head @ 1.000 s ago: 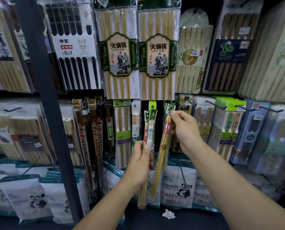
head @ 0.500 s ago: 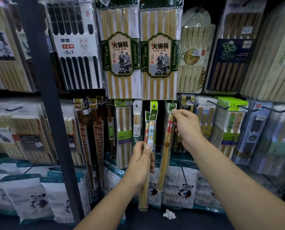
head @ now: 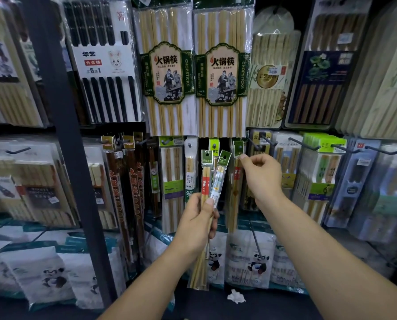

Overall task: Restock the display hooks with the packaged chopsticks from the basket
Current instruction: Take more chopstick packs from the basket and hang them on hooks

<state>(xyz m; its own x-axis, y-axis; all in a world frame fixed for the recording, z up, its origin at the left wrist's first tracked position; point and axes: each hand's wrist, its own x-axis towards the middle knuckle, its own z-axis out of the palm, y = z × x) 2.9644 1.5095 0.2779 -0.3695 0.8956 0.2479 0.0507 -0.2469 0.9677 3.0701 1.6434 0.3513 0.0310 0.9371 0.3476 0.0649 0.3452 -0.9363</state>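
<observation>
The chopstick packet [head: 235,192] that your right hand [head: 262,175] held tilted a second ago now hangs straight, its green header [head: 238,147] up at a hook in the lower row, just under the big hot-pot packs [head: 220,72]. Your right fingertips [head: 243,156] sit at the header's edge; whether that grip is pinching or has let go cannot be told. Your left hand [head: 199,222] keeps its grip clamped on two more packets [head: 212,181], upright just beside it. One looks hung, two are left, and the basket is out of view

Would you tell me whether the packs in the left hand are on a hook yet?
Not yet: the left hand grips the packs, their green headers standing free of every hook.
</observation>
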